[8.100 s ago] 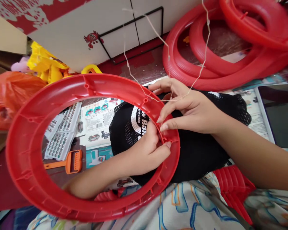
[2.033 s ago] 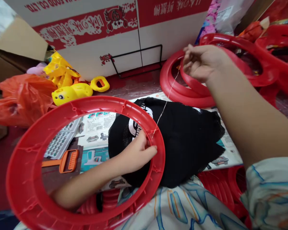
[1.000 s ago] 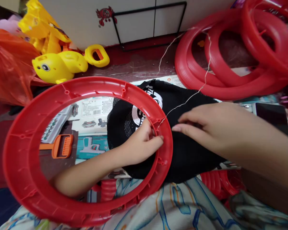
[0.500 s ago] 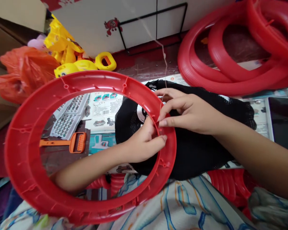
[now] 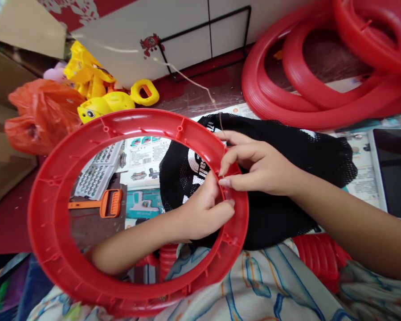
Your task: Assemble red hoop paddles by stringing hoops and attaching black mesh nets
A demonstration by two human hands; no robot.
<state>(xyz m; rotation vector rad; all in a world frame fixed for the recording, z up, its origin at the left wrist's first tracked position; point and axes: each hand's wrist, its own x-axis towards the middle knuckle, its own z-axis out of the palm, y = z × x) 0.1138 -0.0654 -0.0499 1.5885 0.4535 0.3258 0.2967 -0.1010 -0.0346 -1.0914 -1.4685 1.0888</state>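
Note:
A large red plastic ring (image 5: pixel 44 214), its ribbed hollow side facing me, stands tilted over my lap. My left hand (image 5: pixel 205 211) reaches through its opening and grips the right part of the rim, thumb on the near face and fingers partly hidden behind. At that same spot my right hand (image 5: pixel 255 167) pinches with thumb and forefinger. A thin pale thread (image 5: pixel 200 85) runs up from these fingers and away to the upper left; its end in the pinch is too small to make out. Behind the ring lies black mesh fabric (image 5: pixel 280 209) with white lettering.
More red rings (image 5: pixel 270 107) are stacked at the upper right. A tablet-like dark panel (image 5: pixel 397 169) lies at the right edge. On the left are an orange plastic bag (image 5: pixel 43 118), yellow toys (image 5: pixel 112 102), an orange handle (image 5: pixel 111 204) and trays of small shiny pieces (image 5: pixel 96 178).
The ring's left side has shifted right and slightly down in view. The thread, which rose nearly straight, now swings over to the upper left. Both hands keep their hold.

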